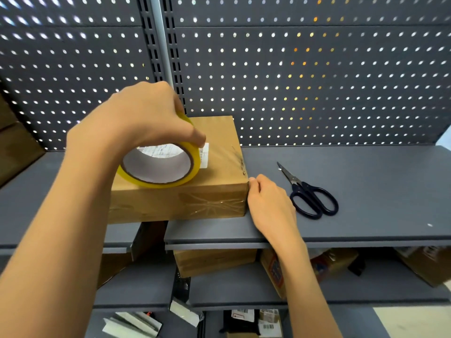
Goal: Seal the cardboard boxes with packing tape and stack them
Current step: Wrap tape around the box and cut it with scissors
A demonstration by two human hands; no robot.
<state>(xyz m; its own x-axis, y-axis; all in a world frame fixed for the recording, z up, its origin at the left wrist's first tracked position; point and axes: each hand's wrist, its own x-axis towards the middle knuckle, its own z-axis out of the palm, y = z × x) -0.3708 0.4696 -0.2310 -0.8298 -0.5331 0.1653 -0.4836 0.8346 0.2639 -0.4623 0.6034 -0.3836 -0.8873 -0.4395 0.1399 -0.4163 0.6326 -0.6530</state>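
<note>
The left hand (146, 118) grips a yellow roll of clear packing tape (159, 164) above the brown cardboard box (210, 181); at its four o'clock corner, the right hand's (268, 206) fingers press, probably anchoring the tape end.

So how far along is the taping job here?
Midway, by the look of it. Done: the cardboard box already shows shiny tape on its near side. In hand: the left hand holds the yellow tape roll on top, while the right hand presses the box's right corner. Left: cutting with the untouched scissors and stacking.
</note>
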